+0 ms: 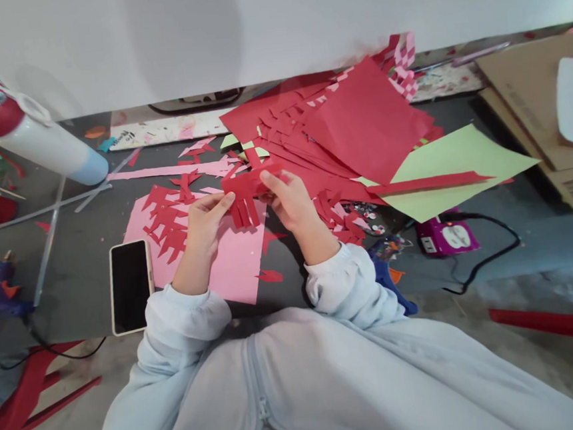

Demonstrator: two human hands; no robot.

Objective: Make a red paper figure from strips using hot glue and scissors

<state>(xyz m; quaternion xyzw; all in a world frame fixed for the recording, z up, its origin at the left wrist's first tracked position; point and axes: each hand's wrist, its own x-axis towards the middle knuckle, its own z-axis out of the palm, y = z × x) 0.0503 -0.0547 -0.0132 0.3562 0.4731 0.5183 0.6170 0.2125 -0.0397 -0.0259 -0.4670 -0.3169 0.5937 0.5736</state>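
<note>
At my far left is a water bottle [42, 139], then a smartphone [131, 287] beside a pink paper sheet [233, 266] strewn with red cuttings [167, 225]. Above that sheet, my left hand [207, 225] pinches one side of a fringed red paper piece [240, 191]; my right hand [288, 201] grips its other side. Further right, red paper sheets [366, 124] overlap a pale green sheet [455, 167], with a cardboard box [522, 101] beyond.

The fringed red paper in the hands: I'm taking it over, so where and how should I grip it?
Probably pinch the red paper lightly by its uncut band, coming from above between the left hand and right hand: that stretch is uncovered, while the narrow cut strips look easily bent.
</note>
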